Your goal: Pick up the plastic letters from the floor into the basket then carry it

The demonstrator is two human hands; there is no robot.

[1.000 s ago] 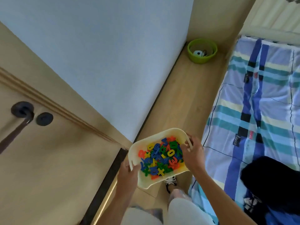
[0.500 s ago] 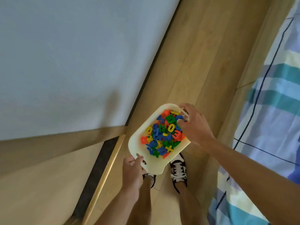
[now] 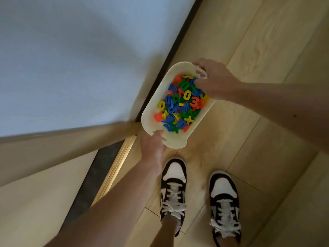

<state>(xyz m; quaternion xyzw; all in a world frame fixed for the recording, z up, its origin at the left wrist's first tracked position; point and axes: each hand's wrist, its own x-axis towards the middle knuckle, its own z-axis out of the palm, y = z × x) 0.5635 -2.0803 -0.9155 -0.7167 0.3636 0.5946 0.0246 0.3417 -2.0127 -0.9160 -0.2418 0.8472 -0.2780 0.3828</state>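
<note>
The carrying step is judged under way: the cream basket [image 3: 148, 114], filled with plastic letters [image 3: 179, 104], is gripped between left hand [image 3: 153, 148] and right hand [image 3: 216, 82], to be kept level.

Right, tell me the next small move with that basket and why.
Probably keep the basket level and step away from the wall along the wooden floor. The left hand and right hand grip its opposite handles, the plastic letters are heaped inside, and no loose letters show on the visible floor, so carrying seems all that remains.
</note>
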